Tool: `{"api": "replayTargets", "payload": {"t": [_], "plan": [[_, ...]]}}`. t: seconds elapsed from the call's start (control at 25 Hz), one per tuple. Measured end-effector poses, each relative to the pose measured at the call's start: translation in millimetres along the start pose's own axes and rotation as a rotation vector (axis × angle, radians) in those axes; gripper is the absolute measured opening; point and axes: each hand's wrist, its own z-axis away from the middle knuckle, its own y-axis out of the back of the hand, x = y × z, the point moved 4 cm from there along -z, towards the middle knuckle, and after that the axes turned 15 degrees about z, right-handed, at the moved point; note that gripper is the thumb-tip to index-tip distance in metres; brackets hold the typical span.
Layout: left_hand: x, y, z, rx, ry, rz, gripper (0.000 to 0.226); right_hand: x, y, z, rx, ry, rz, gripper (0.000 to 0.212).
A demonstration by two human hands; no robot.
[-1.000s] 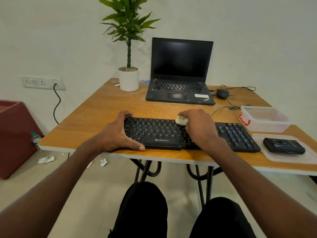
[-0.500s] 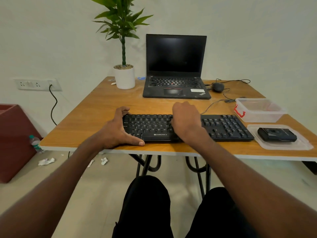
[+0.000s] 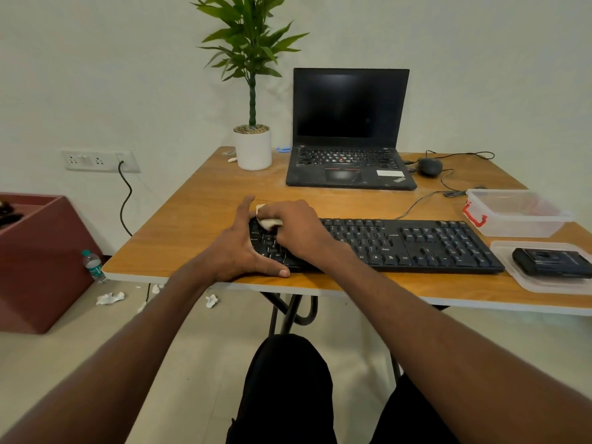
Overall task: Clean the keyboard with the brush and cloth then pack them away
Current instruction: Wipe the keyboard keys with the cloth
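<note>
Presently the right hand lay over the left end of the keyboard, fingers curled down on a small pale cloth bunched beneath them, so only a scrap of it showed at the far-left keys. The left hand braced that end of the keyboard, thumb along the front edge and fingers spread around the corner, holding rather than carrying.

The keyboard sat along the near edge of the table. To its right stood a clear box with a red clasp, and nearer, a flat lid with a black case on it; whether that case held the brush could not be told. Laptop, potted plant and mouse stood at the back.

Judgement: wiping step under way, at the left end. To do it well, keep the bracing hand firm so the keyboard does not slide towards the table edge, work row by row towards the number pad, and press lightly so the cloth drags over key tops without catching. Refold the cloth if it bunches too small to cover a key. Packing away not yet begun.
</note>
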Motion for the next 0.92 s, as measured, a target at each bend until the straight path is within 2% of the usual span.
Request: {"api": "replayTargets", "payload": {"t": [0.12,0.2,0.36,0.52,0.68,0.84,0.92], "plan": [[1,1,1,0.016,-0.009,-0.003,0.168,14,-1,-6,0.049,-0.115,0.099,0.041],[1,1,1,0.024,-0.013,-0.003,0.167,13,-2,-9,0.109,-0.195,0.004,0.039],[-1,1,-1,0.021,-0.028,-0.001,0.168,-6,-8,-9,0.041,-0.014,0.103,0.041],[-1,1,-3,0.035,-0.039,0.015,0.163,24,5,-19,0.06,-0.151,0.249,0.028],[-1,0,-2,0.037,-0.041,-0.007,0.16,23,1,1,-0.02,0.034,0.257,0.04],[-4,0,-5,0.067,-0.028,-0.021,0.155,63,22,5,-0.056,-0.095,0.351,0.044],[-4,0,-5,0.067,-0.024,-0.018,0.153,61,27,13,-0.061,-0.048,0.336,0.05]]}}
